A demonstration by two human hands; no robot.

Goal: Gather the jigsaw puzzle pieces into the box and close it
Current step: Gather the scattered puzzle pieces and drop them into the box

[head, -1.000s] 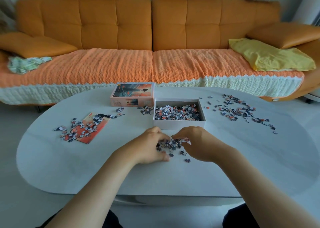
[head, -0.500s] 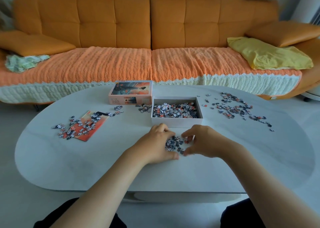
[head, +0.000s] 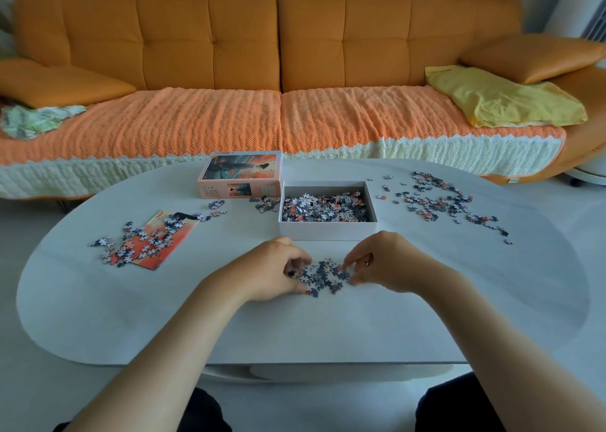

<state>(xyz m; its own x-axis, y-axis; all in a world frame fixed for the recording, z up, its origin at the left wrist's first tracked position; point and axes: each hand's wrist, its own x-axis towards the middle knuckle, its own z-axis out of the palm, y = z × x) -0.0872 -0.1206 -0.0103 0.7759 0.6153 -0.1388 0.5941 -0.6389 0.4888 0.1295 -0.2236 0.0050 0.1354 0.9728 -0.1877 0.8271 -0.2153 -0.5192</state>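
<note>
Head view, logged near to far, all places taken from the box [head: 328, 231]. Nearest: both forearms reach in over the white table [head: 328, 326]. Just on the near side of the box's front wall, not touching it, lies the near heap [head: 323, 276] of loose pieces. The left hand [head: 275, 269] sits at the box's near-left, fingers curled in around one edge of the heap. The right hand [head: 383, 261] sits at its near-right, thumb and fingers curled in on the other edge (whether any piece is off the tabletop, cannot tell).

Key relation: the box opening lies straight beyond the fingertips, away from the person. Its long axis runs left to right across that line. The heap is about centred on the front wall, so neither hand is nearer.

Judgement: the wall bars a plain push, so the scoop must lift over it.

- Inside the box: a layer of pieces [head: 323, 207].
- Left of it: a small cluster [head: 265, 203], then a picture sheet [head: 164, 238] strewn with pieces.
- Right of it: a wide scatter [head: 439, 198].
- Just beside its far-left corner: the lid [head: 241, 174], off.
- Beyond: an orange sofa [head: 210, 38].
</note>
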